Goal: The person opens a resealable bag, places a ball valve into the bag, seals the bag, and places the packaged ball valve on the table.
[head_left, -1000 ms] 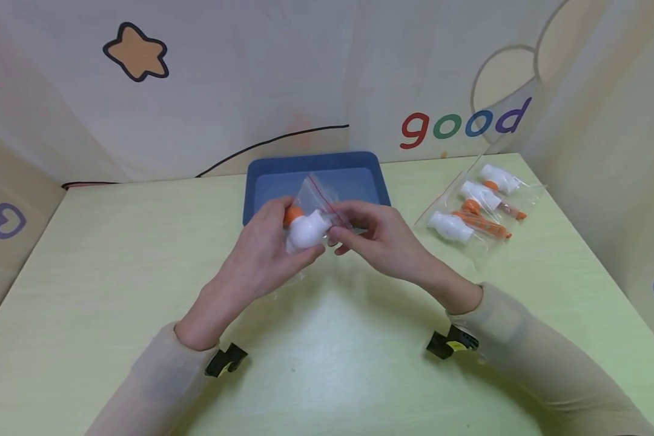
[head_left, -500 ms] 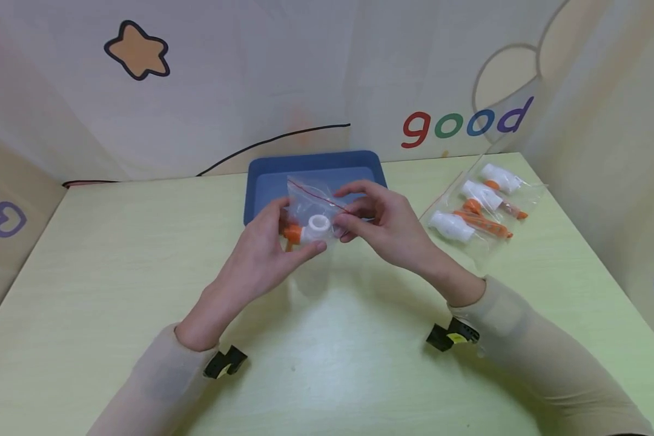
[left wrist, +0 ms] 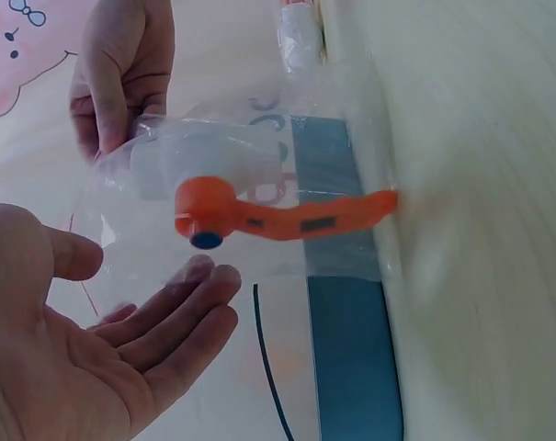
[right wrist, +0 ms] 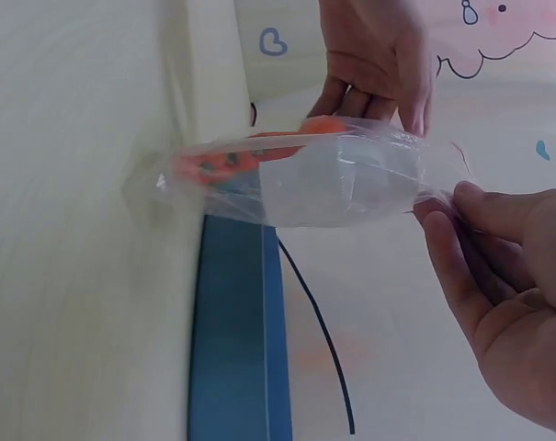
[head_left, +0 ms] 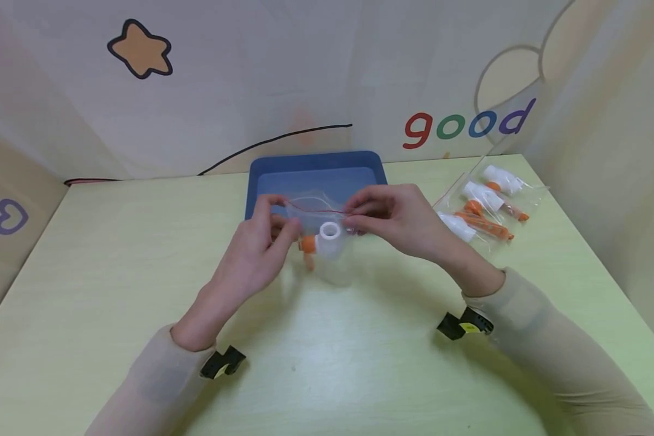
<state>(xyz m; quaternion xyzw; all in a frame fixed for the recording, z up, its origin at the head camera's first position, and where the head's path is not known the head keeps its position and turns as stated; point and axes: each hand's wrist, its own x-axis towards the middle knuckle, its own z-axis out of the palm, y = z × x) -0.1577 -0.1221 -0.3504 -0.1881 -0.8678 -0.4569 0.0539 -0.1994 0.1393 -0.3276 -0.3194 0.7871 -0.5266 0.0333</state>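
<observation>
A clear zip bag point(head_left: 317, 206) with a red seal line hangs over the table. Inside it is a white plastic tap-like fitting point(head_left: 330, 243) with a round opening and an orange lever point(left wrist: 305, 220). My right hand point(head_left: 403, 221) pinches the bag's right top edge between thumb and fingers, which the right wrist view also shows. At the left top edge is my left hand point(head_left: 253, 254), its index finger touching the bag by the seal. In the left wrist view, its thumb and other fingers stand apart, with a gap between them.
Behind the hands lies a blue tray point(head_left: 316, 160), partly covered by the bag. A larger clear bag point(head_left: 482, 242) at the right holds several white fittings with orange parts. A printed curtain point(head_left: 283, 79) rises along the table's back edge.
The bag has turned so its seal line runs level and the fitting's opening faces up. My left hand has loosened from around the fitting and moved to the bag's top. The right hand has shifted right.
</observation>
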